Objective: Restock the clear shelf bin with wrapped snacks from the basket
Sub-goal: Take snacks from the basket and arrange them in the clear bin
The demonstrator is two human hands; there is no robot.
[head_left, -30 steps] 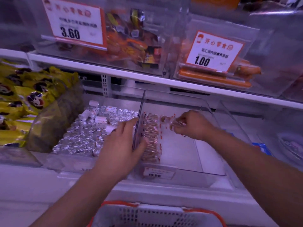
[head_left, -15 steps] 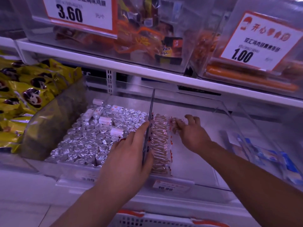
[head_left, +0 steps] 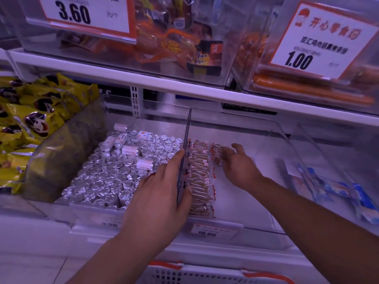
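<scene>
The clear shelf bin [head_left: 256, 203] sits on the lower shelf. A row of brown wrapped snacks [head_left: 200, 177] with red-and-white wrapper ends stands along its left wall. My left hand [head_left: 162, 197] grips that clear wall [head_left: 187, 128], fingers on the far side and thumb inside against the row. My right hand [head_left: 238, 162] is inside the bin, fingers curled onto a small second stack of the same snacks [head_left: 217, 153] beside the back of the row. The white basket [head_left: 205, 275] with orange rim shows at the bottom edge.
The left bin holds several silver foil-wrapped rolls [head_left: 106, 177]. Yellow snack bags [head_left: 30, 124] lie far left, blue packets [head_left: 344, 193] in the right bin. An upper shelf [head_left: 184, 87] with price tags 3.60 [head_left: 86, 13] and 1.00 [head_left: 320, 39] overhangs.
My right hand has moved left and down, bringing its snacks beside the standing row. The view has moved closer to the bin. My left hand stays on the wall.
</scene>
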